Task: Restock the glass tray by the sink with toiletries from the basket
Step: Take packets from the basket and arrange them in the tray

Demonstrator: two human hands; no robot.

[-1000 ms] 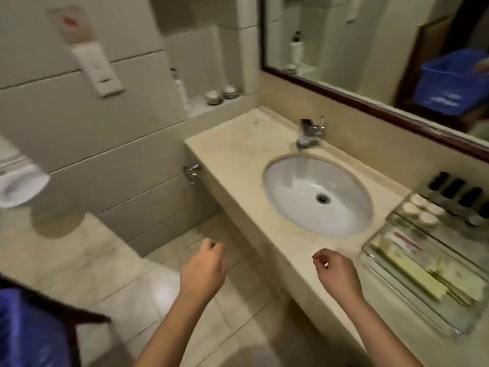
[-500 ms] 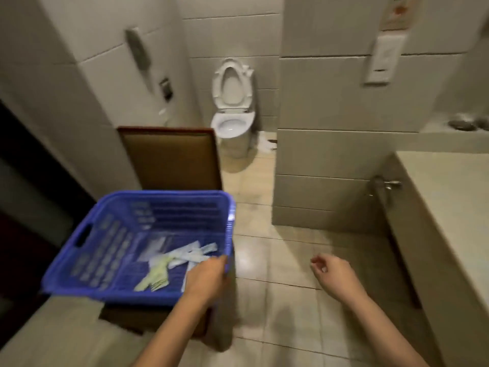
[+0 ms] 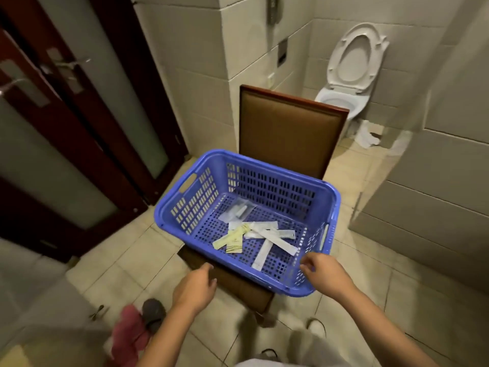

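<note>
head | left hand [image 3: 194, 287] loose, empty | right hand [image 3: 324, 274] loose, empty, at basket [image 3: 267, 162] rim

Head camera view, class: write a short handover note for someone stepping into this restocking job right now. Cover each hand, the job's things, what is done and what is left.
Left hand: open, no grip on anything, just short of the basket's near corner.
Right hand: open and empty, at the near rim of the blue basket.
The basket sits on a brown chair. Inside lie white sachets, yellow sachets and a clear packet.
Glass tray and sink: out of view.
Done: nothing is in hand yet.
Left: pick up toiletries, carry them to the tray, set them in.
</note>
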